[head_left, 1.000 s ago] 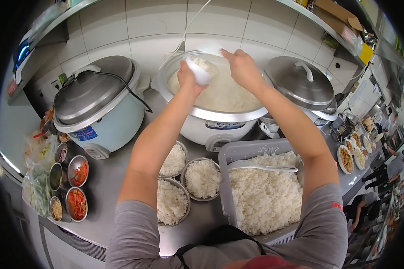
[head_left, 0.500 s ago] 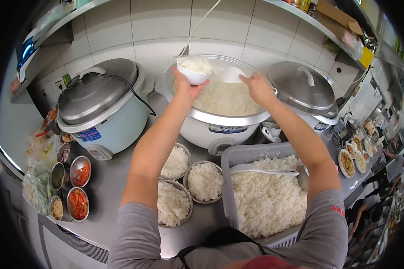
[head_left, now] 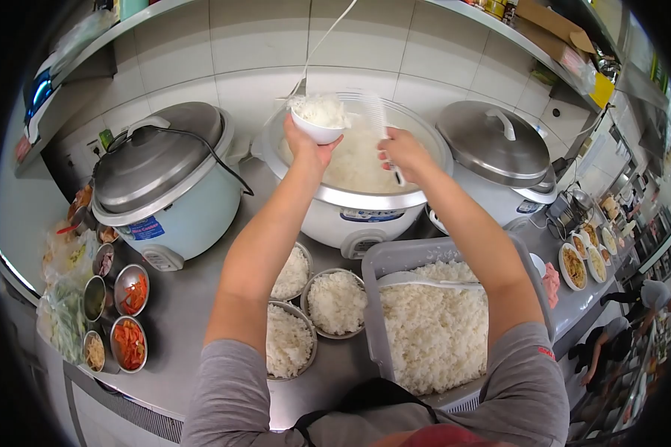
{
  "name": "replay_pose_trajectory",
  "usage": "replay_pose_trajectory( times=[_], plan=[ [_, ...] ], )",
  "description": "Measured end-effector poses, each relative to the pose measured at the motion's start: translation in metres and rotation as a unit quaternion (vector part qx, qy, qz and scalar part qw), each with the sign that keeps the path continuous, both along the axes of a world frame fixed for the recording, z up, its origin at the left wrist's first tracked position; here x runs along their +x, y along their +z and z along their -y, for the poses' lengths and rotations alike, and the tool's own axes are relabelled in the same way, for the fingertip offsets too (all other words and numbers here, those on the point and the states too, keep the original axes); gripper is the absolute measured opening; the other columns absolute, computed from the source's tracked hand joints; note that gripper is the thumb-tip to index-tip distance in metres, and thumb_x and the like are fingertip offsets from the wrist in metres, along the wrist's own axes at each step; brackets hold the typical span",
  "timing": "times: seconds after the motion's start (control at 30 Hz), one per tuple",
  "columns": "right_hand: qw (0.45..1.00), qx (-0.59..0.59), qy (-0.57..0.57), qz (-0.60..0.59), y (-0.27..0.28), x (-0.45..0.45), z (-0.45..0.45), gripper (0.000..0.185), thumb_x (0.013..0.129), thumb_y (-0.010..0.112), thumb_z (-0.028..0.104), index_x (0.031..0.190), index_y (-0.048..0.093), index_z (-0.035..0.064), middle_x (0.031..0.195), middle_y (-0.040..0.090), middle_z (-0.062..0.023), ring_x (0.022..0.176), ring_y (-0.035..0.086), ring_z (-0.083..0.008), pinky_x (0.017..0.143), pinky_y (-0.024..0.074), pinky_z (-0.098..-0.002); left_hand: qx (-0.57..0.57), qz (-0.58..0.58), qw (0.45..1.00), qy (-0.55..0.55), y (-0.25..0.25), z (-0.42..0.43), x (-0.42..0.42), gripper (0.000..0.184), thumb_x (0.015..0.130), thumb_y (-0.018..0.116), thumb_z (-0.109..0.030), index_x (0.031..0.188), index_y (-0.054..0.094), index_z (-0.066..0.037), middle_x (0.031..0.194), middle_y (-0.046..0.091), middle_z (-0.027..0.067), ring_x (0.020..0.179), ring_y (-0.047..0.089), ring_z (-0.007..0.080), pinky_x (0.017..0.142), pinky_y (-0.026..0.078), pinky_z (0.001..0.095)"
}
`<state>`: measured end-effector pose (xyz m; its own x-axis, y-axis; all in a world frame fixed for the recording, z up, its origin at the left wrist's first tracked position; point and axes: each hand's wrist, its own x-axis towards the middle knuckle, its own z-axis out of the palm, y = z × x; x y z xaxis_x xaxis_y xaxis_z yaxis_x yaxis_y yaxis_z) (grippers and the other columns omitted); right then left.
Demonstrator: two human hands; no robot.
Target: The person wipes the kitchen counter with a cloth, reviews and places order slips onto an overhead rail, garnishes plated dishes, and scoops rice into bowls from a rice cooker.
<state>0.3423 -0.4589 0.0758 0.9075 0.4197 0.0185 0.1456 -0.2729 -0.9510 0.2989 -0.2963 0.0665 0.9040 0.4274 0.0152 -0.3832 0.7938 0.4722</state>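
My left hand (head_left: 311, 145) holds up a small white bowl (head_left: 318, 132) heaped with white rice (head_left: 322, 111), over the left side of an open rice cooker (head_left: 384, 203). In my right hand (head_left: 404, 152) is a white rice paddle (head_left: 376, 115), its blade pointing up beside the bowl and its handle end (head_left: 399, 177) showing below my fingers. The blade is slightly blurred. Steamy cooked rice (head_left: 358, 167) fills the cooker beneath both hands.
Lidded rice cookers stand at left (head_left: 179, 201) and right (head_left: 492, 149). Nearer are rice-filled metal bowls (head_left: 337, 302) and a grey tub (head_left: 373, 320) of rice with a white paddle (head_left: 417, 279). Small bowls of cut vegetables (head_left: 130, 344) sit left; filled plates (head_left: 574, 267) right.
My right hand has moved left and slightly down, and the paddle has turned from lying nearly level to pointing upward. The rice bowl stays in my left hand, almost in place.
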Motion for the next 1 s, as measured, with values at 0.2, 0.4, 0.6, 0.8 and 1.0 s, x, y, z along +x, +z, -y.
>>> replay_pose_trajectory(
  times=[0.2,0.4,0.6,0.8,1.0],
  plan=[
    [0.964,-0.079,0.048,0.25,-0.005,-0.023,-0.042,0.034,0.081,0.043,0.007,0.114,0.046,0.0021,0.087,0.054,-0.0087,0.066,0.05,-0.0126,0.052,0.0451,-0.0262,-0.033,0.004,0.999,0.024,-0.003,0.006,0.011,0.053,0.081,0.026,-0.046,0.121,0.042,-0.016,0.126,0.041,0.0086,0.117,0.036,0.031,0.092,0.028,0.0545],
    [0.988,-0.039,0.038,0.148,0.03,0.006,-0.015,0.034,0.08,0.045,0.008,0.113,0.05,0.004,0.091,0.057,-0.0114,0.069,0.054,-0.0161,0.057,0.0463,-0.0282,0.015,-0.026,0.997,-0.071,0.001,-0.007,-0.004,0.053,0.082,0.025,-0.049,0.12,0.043,-0.017,0.126,0.042,0.0083,0.115,0.039,0.0323,0.09,0.03,0.0551],
    [0.906,-0.179,0.077,0.376,0.026,0.004,-0.013,0.036,0.079,0.05,0.01,0.115,0.052,0.0083,0.11,0.055,-0.0163,0.089,0.056,-0.0266,0.078,0.044,-0.0313,0.074,-0.08,0.989,-0.103,-0.006,-0.022,0.006,0.052,0.084,0.025,-0.049,0.12,0.043,-0.017,0.125,0.043,0.0091,0.113,0.041,0.0334,0.09,0.029,0.0559],
    [0.884,-0.215,0.141,0.39,0.071,0.032,-0.009,0.037,0.079,0.049,0.008,0.115,0.054,0.0178,0.103,0.056,-0.0138,0.093,0.054,-0.0265,0.082,0.0415,-0.0337,0.153,-0.107,0.97,-0.153,0.0,-0.01,0.002,0.054,0.084,0.027,-0.05,0.123,0.04,-0.015,0.125,0.042,0.0125,0.116,0.038,0.0342,0.092,0.025,0.0576],
    [0.783,-0.32,0.138,0.516,0.064,0.029,0.014,0.044,0.077,0.05,0.006,0.116,0.053,0.0258,0.09,0.056,-0.013,0.083,0.054,-0.0247,0.076,0.0426,-0.0313,0.134,-0.112,0.972,-0.156,-0.006,-0.024,0.004,0.053,0.083,0.029,-0.052,0.12,0.043,-0.016,0.123,0.044,0.0106,0.112,0.042,0.033,0.088,0.03,0.0562]
  ],
)
